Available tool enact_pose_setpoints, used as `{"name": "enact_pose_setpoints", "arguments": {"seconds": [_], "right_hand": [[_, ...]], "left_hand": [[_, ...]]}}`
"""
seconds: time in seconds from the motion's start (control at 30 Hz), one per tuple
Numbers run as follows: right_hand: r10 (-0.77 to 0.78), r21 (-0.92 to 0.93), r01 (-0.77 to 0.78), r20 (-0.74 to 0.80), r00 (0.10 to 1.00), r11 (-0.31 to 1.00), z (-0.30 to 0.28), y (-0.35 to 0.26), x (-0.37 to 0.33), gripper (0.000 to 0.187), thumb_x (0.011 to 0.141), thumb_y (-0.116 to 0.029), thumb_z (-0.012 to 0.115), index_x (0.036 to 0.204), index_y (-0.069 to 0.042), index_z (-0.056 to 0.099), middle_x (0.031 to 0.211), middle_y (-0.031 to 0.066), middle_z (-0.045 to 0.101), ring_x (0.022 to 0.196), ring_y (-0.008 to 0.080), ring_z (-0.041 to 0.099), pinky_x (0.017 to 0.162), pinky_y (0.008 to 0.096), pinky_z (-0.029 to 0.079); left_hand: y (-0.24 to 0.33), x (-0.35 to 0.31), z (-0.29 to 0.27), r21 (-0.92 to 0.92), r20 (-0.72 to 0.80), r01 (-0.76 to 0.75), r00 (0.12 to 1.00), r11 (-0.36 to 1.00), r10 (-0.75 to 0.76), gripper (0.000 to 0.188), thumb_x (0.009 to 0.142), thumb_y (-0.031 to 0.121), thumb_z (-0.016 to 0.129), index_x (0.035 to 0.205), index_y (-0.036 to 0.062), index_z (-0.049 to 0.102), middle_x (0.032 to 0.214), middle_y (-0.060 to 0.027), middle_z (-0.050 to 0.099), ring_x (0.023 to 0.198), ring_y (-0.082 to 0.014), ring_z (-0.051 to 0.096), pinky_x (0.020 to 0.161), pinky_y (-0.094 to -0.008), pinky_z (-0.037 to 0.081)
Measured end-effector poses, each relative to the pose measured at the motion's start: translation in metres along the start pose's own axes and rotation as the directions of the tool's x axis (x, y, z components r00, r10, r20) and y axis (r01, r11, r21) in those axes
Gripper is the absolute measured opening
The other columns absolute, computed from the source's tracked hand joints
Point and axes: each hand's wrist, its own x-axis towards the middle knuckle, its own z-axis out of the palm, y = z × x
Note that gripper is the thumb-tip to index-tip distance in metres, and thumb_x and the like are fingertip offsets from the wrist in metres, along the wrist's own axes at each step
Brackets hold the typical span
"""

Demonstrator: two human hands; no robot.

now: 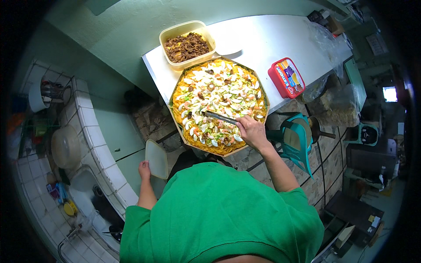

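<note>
My right hand [253, 131] is closed around a pair of dark tongs [222, 118]. The tip of the tongs lies over a wide spread of orange noodles [228, 101], topped with egg slices, shrimp, brown pieces and shredded greens. An octagonal tray [266, 104] holds the noodles at the table's near edge. Low at my left side, my left hand [144, 169] grips the edge of a pale rectangular plastic lid [156, 159]. Behind the tray, a cream plastic tub [209, 55] contains dark brown chopped topping [186, 47]. Whether the tongs pinch anything is too small to tell.
On the white table [263, 39] stands a red plastic tub [287, 78], right of the tray. A teal chair [296, 140] is close by my right arm. Clear plastic bags [337, 103] hang at the table's right end. To my left runs a tiled sink counter [103, 149].
</note>
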Motion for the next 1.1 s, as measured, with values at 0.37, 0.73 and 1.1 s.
{"name": "enact_pose_setpoints", "arguments": {"seconds": [0.37,0.73,1.1], "right_hand": [[-0.066,0.087,0.123,-0.488,0.870,0.989,-0.023,-0.006,0.183,0.021,0.093,-0.021,0.055,0.096,-0.004,0.067,0.080,0.0149,0.067,0.073,0.0322,0.066,0.064,0.0415,0.050],[-0.049,-0.277,-0.018,-0.234,0.971,0.961,0.087,-0.068,0.351,0.020,0.093,-0.026,0.052,0.097,-0.009,0.061,0.099,0.0146,0.061,0.083,0.0363,0.065,0.072,0.0504,0.051],[-0.026,-0.260,-0.026,-0.193,0.981,0.965,0.072,-0.060,0.352,0.022,0.093,-0.025,0.051,0.098,-0.008,0.063,0.106,0.0160,0.061,0.085,0.0375,0.065,0.074,0.0495,0.051]], "left_hand": [[0.002,0.002,-0.005,-0.037,-0.041,0.044,0.998,0.998,-0.046,0.021,0.091,0.019,0.062,0.097,-0.0009,0.061,0.088,-0.0147,0.065,0.082,-0.0234,0.064,0.078,-0.0349,0.049],[-0.049,0.017,-0.025,-0.093,-0.193,-0.028,0.981,0.995,0.009,0.019,0.090,0.019,0.064,0.094,0.0008,0.064,0.084,-0.0135,0.067,0.075,-0.0233,0.062,0.072,-0.0358,0.049],[-0.017,0.017,-0.038,0.076,-0.128,0.071,0.990,0.995,-0.061,0.023,0.091,0.021,0.063,0.097,-0.0004,0.063,0.088,-0.0132,0.068,0.078,-0.0224,0.063,0.076,-0.0352,0.049]]}}
